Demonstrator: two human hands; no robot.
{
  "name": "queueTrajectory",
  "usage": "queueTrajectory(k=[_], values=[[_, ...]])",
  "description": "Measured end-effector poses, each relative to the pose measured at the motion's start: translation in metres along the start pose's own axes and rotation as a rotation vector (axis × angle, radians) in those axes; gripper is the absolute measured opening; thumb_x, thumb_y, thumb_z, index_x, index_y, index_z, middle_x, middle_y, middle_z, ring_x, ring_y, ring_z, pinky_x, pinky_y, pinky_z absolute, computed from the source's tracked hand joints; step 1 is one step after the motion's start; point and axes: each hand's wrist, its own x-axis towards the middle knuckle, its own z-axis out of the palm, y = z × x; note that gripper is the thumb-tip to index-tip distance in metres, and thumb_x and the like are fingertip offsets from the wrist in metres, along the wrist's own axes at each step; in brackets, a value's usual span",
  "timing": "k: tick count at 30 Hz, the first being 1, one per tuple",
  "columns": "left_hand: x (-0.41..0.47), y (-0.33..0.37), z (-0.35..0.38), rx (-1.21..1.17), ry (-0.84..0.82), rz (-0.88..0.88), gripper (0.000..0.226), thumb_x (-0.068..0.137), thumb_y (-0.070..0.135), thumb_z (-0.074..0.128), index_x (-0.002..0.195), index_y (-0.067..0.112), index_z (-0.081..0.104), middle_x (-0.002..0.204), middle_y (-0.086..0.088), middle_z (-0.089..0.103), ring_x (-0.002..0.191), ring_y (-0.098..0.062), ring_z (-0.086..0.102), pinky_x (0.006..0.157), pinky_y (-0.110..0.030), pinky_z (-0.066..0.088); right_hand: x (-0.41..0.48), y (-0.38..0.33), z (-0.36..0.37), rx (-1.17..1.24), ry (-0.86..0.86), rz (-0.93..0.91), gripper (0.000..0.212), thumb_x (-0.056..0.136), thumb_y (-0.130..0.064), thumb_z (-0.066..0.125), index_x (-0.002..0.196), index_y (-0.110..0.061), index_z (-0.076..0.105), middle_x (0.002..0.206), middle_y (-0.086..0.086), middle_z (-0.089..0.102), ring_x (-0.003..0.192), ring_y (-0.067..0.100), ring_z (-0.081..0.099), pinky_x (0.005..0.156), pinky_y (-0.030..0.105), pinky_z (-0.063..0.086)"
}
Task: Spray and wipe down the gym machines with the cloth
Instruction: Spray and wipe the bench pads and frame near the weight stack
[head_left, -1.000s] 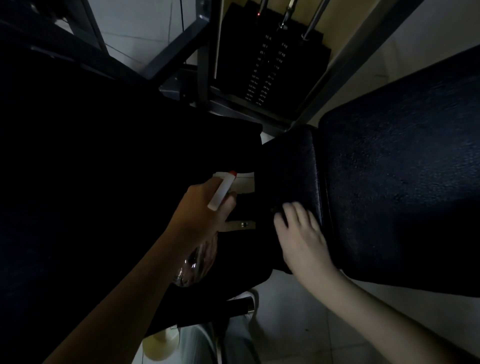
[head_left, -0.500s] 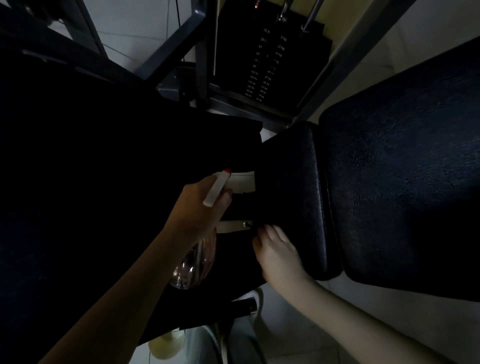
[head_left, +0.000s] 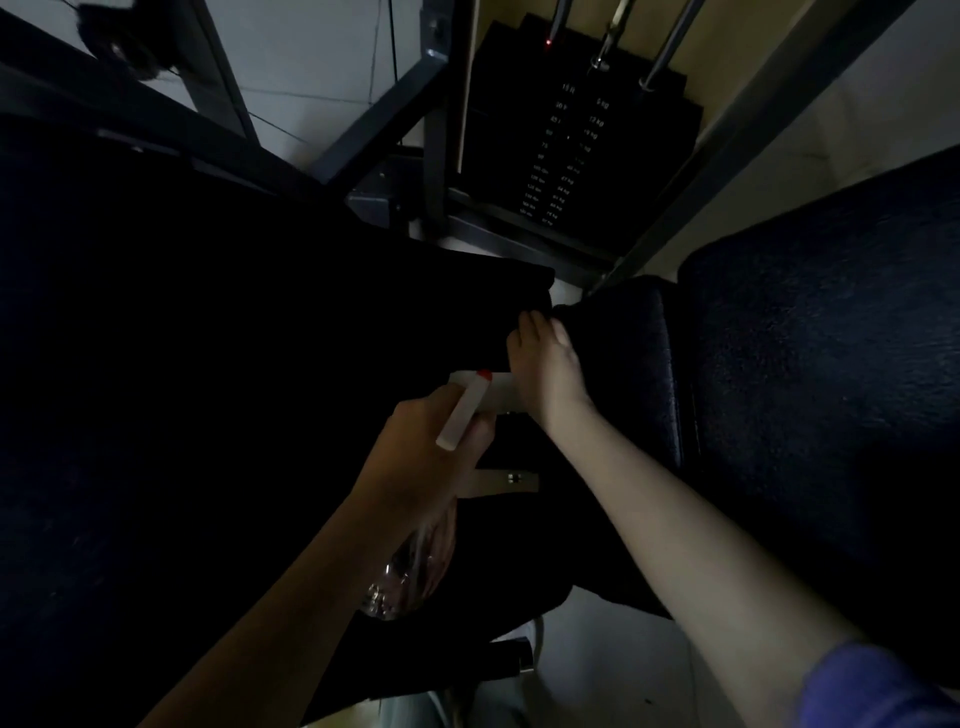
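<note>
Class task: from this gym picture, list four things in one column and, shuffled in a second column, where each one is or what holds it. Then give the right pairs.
Column one
1. spray bottle
2. weight stack
3. large dark pad
4. blue sleeve

Column two
A. bottom right corner
B. top centre, with numbers printed on it
C. gripped by the left hand
D. right side, beyond the right hand

Pairs: 1-C, 2-B, 3-D, 4-A

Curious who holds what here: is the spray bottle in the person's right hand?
No, the left hand grips the spray bottle; the right hand touches the black pad.
</note>
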Motion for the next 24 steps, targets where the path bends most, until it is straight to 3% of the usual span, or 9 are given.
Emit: queueTrajectory(k=[3,5,8,11,13,15,19,22,24], values=[[0.0,-0.005,0.0,0.012,-0.009,-0.019,0.019,0.084,0.033,0.052,0.075,0.016,0.053,0.066,0.002,0.051,0.063,-0.022,0.053,0.058,-0.039,0.046,-0.001,0.002,0.006,-0.009,0.071,-0.028,0.027,0.07,-0.015,0.056,0.09,-0.011,0.074,0.103,0.009,0.07,0.099,0.02,0.065,0.092,0.027,0.047],[0.001,-0.009,0.0,0.001,-0.008,-0.013,0.031,0.081,0.043,0.047,0.08,0.013,0.057,0.072,-0.003,0.058,0.068,-0.023,0.059,0.062,-0.042,0.051,-0.008,0.01,-0.006,0.026,0.073,0.061,0.029,0.069,-0.003,0.047,0.082,-0.003,0.073,0.096,0.014,0.07,0.092,0.026,0.066,0.088,0.03,0.05],[0.0,-0.01,0.0,0.002,-0.011,0.014,0.031,0.079,0.048,0.042,0.074,0.019,0.051,0.066,0.0,0.051,0.06,-0.022,0.052,0.057,-0.038,0.045,-0.024,0.024,-0.032,0.014,0.283,0.131,0.035,0.061,0.009,0.056,0.094,0.007,0.066,0.107,0.025,0.065,0.103,0.036,0.061,0.096,0.043,0.047],[-0.004,-0.008,0.0,0.01,-0.027,0.009,0.045,0.081,0.047,0.044,0.086,0.006,0.062,0.066,-0.005,0.054,0.061,-0.025,0.056,0.058,-0.045,0.047,-0.047,0.036,-0.053,0.065,0.395,0.202,0.041,0.065,0.012,0.058,0.105,0.008,0.062,0.12,0.027,0.059,0.116,0.038,0.054,0.104,0.048,0.038],[-0.007,-0.005,0.001,0.0,-0.026,0.0,0.033,0.088,0.035,0.053,0.091,0.003,0.063,0.061,0.001,0.051,0.056,-0.018,0.053,0.055,-0.04,0.045,-0.066,0.037,-0.064,0.102,0.458,0.256,0.037,0.072,0.011,0.053,0.108,0.006,0.061,0.124,0.025,0.057,0.121,0.037,0.05,0.106,0.047,0.034],[-0.007,-0.004,0.0,-0.007,-0.02,-0.013,0.019,0.091,0.021,0.057,0.079,0.007,0.059,0.057,0.008,0.042,0.05,-0.012,0.043,0.054,-0.034,0.039,-0.087,0.034,-0.069,0.147,0.481,0.281,0.037,0.079,0.006,0.044,0.112,0.005,0.059,0.128,0.024,0.054,0.126,0.036,0.046,0.109,0.046,0.029],[-0.007,-0.004,-0.001,0.03,-0.012,-0.009,0.019,0.083,0.033,0.052,0.074,0.017,0.057,0.06,0.003,0.049,0.055,-0.021,0.051,0.055,-0.038,0.044,-0.098,0.026,-0.054,0.079,0.425,0.221,0.032,0.076,0.008,0.05,0.106,0.005,0.063,0.122,0.024,0.059,0.119,0.037,0.053,0.106,0.046,0.034],[-0.007,-0.004,0.0,0.053,0.017,0.002,0.029,0.088,0.025,0.059,0.063,0.029,0.043,0.056,0.006,0.044,0.051,-0.019,0.046,0.052,-0.033,0.037,-0.074,0.016,-0.026,0.093,0.282,0.146,0.037,0.063,0.013,0.056,0.099,0.008,0.065,0.115,0.027,0.062,0.11,0.039,0.058,0.1,0.048,0.041],[-0.008,-0.002,0.001,0.075,0.02,0.013,0.028,0.087,0.024,0.058,0.063,0.027,0.044,0.056,0.007,0.041,0.053,-0.023,0.047,0.054,-0.031,0.035,-0.062,0.004,-0.009,0.131,0.155,0.171,0.035,0.073,0.011,0.057,0.108,0.01,0.062,0.119,0.025,0.059,0.114,0.038,0.056,0.1,0.044,0.042]])
